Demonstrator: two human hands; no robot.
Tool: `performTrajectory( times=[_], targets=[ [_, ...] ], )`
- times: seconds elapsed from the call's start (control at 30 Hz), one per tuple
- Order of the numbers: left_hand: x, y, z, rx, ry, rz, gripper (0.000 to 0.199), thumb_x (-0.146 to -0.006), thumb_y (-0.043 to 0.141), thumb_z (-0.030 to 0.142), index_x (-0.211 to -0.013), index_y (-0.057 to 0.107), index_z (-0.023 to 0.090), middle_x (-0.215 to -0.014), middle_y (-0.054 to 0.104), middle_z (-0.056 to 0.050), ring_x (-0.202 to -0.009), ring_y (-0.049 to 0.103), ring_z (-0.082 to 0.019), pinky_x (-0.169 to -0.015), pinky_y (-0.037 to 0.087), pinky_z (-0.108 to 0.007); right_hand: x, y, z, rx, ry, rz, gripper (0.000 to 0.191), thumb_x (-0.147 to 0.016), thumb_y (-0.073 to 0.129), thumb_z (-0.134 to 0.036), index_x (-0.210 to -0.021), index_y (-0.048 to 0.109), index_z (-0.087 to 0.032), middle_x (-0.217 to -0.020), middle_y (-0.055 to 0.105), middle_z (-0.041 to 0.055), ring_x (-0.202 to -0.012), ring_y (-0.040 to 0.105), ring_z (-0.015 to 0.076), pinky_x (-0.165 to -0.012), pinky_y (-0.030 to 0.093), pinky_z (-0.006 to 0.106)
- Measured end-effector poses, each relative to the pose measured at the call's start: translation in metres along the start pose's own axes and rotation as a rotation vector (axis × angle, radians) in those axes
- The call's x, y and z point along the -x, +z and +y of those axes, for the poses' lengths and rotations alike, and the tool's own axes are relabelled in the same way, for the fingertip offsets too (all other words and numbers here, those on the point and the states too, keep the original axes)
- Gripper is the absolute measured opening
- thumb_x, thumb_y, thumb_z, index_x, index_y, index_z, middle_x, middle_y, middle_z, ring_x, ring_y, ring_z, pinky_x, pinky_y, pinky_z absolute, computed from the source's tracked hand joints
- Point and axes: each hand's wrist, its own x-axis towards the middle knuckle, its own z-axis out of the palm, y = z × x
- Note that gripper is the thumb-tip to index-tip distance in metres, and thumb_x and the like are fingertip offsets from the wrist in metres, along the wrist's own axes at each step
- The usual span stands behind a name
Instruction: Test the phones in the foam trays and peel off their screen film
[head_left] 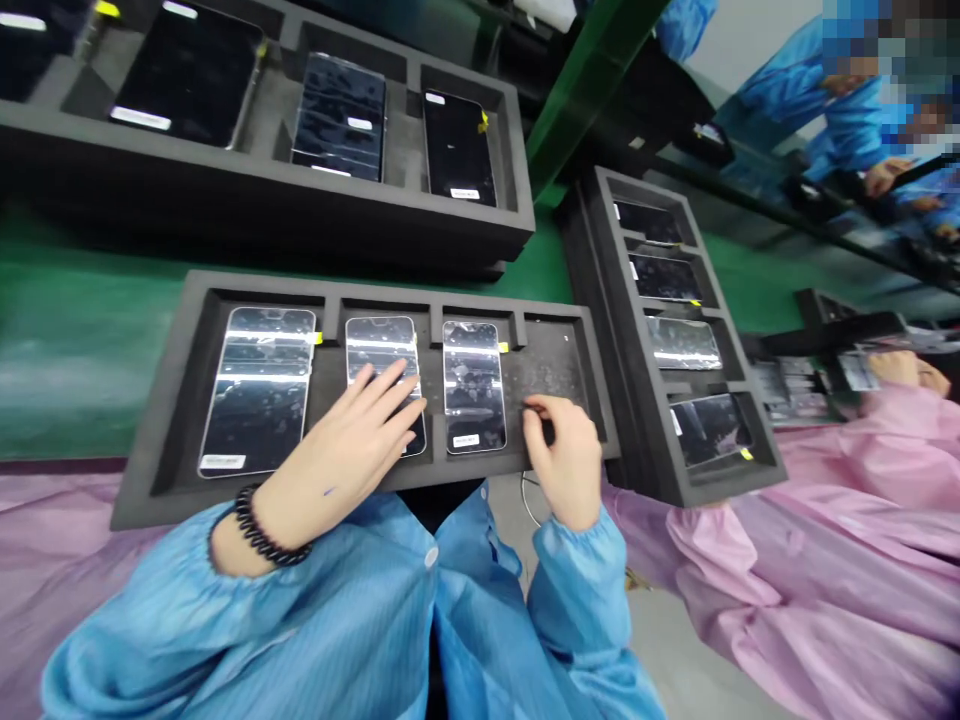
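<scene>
A dark grey foam tray (165, 390) lies before me, with phone screens in three of its compartments. My left hand (360, 420) is open, its fingers spread over the middle phone screen (379, 340) and hiding part of it. To the left is a larger phone screen (259, 390); to the right, another phone screen (475, 385) has a yellow tab and a white label. My right hand (562, 450) is at the front of the rightmost compartment (551, 355), thumb and forefinger curled together. Whatever the fingertips hold, if anything, cannot be made out.
Behind, a stacked foam tray (517, 150) holds more phone screens. At right, another foam tray stack (694, 490) carries several screens. A green post (592, 80) rises from the green bench (75, 340). People in pink (862, 470) and blue (795, 70) sit nearby.
</scene>
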Motion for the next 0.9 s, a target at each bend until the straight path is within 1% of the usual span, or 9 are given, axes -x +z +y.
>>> performTrajectory(
  times=[0.13, 0.27, 0.33, 0.43, 0.53, 0.63, 0.7, 0.83, 0.9],
  targets=[
    [-0.02, 0.01, 0.007, 0.002, 0.054, 0.012, 0.034, -0.101, 0.043, 0.022, -0.121, 0.067, 0.008, -0.135, 0.065, -0.017, -0.138, 0.053, -0.037, -0.115, 0.047, -0.06, -0.01, 0.017, -0.017, -0.031, 0.004, -0.041, 0.015, -0.088, 0.051, -0.013, -0.092, 0.064, -0.021, -0.091, 0.067, 0.0041, -0.089, 0.056, 0.0224, -0.083, 0.045, 0.036],
    [-0.006, 0.002, -0.005, 0.075, 0.084, -0.016, 0.029, -0.101, 0.043, 0.022, -0.098, 0.07, 0.014, -0.129, 0.068, -0.014, -0.14, 0.052, -0.034, -0.12, 0.04, -0.062, 0.002, 0.014, -0.017, -0.087, -0.01, -0.108, 0.023, -0.085, 0.049, -0.006, -0.075, 0.061, -0.023, -0.095, 0.066, 0.0035, -0.092, 0.054, 0.0215, -0.083, 0.045, 0.034],
    [0.002, -0.003, -0.013, 0.113, 0.087, -0.061, 0.027, -0.101, 0.044, 0.025, -0.096, 0.07, 0.017, -0.133, 0.066, -0.011, -0.144, 0.048, -0.032, -0.122, 0.037, -0.063, 0.008, 0.009, -0.018, -0.12, -0.01, -0.151, 0.023, -0.086, 0.05, -0.007, -0.073, 0.061, -0.023, -0.097, 0.066, 0.0031, -0.092, 0.053, 0.0213, -0.082, 0.045, 0.034],
    [0.007, -0.007, -0.023, 0.109, 0.067, -0.132, 0.026, -0.101, 0.046, 0.031, -0.106, 0.069, 0.02, -0.149, 0.054, -0.012, -0.152, 0.036, -0.033, -0.123, 0.035, -0.063, 0.009, 0.008, -0.022, -0.178, 0.043, -0.181, 0.019, -0.088, 0.052, -0.008, -0.088, 0.064, -0.023, -0.094, 0.066, 0.0025, -0.094, 0.054, 0.022, -0.086, 0.045, 0.036],
    [0.0, -0.006, -0.031, 0.039, 0.014, -0.159, 0.034, -0.101, 0.045, 0.033, -0.125, 0.064, 0.017, -0.16, 0.038, -0.019, -0.155, 0.028, -0.036, -0.123, 0.034, -0.062, 0.001, 0.014, -0.025, -0.226, 0.084, -0.155, 0.025, -0.09, 0.05, -0.01, -0.107, 0.063, -0.022, -0.094, 0.064, 0.0034, -0.095, 0.054, 0.0226, -0.088, 0.044, 0.037],
    [-0.011, -0.005, -0.036, -0.039, -0.037, -0.166, 0.042, -0.101, 0.045, 0.032, -0.139, 0.055, 0.015, -0.162, 0.029, -0.025, -0.155, 0.026, -0.041, -0.123, 0.032, -0.063, -0.004, 0.019, -0.024, -0.287, 0.092, -0.14, 0.025, -0.093, 0.046, -0.011, -0.109, 0.062, -0.022, -0.093, 0.062, 0.0033, -0.09, 0.056, 0.021, -0.086, 0.045, 0.037],
    [-0.016, -0.006, -0.037, -0.068, -0.039, -0.169, 0.043, -0.101, 0.045, 0.031, -0.139, 0.055, 0.014, -0.162, 0.028, -0.027, -0.155, 0.022, -0.042, -0.123, 0.03, -0.064, -0.004, 0.02, -0.023, -0.333, 0.096, -0.144, 0.026, -0.095, 0.045, -0.013, -0.11, 0.062, -0.023, -0.093, 0.062, 0.0031, -0.089, 0.057, 0.0203, -0.086, 0.046, 0.036],
    [-0.02, -0.01, -0.036, -0.056, 0.031, -0.175, 0.034, -0.101, 0.046, 0.031, -0.124, 0.064, 0.014, -0.161, 0.034, -0.023, -0.156, 0.022, -0.041, -0.124, 0.024, -0.068, -0.004, 0.018, -0.022, -0.381, 0.099, -0.161, 0.035, -0.096, 0.043, -0.013, -0.125, 0.061, -0.022, -0.094, 0.062, 0.0033, -0.089, 0.057, 0.0197, -0.087, 0.048, 0.035],
    [-0.019, -0.012, -0.036, -0.045, 0.03, -0.174, 0.031, -0.101, 0.046, 0.032, -0.12, 0.065, 0.016, -0.161, 0.036, -0.022, -0.155, 0.023, -0.041, -0.124, 0.021, -0.071, -0.005, 0.016, -0.022, -0.4, 0.102, -0.175, 0.037, -0.097, 0.042, -0.014, -0.126, 0.063, -0.023, -0.095, 0.063, 0.004, -0.091, 0.059, 0.0197, -0.088, 0.049, 0.036]
  ],
)
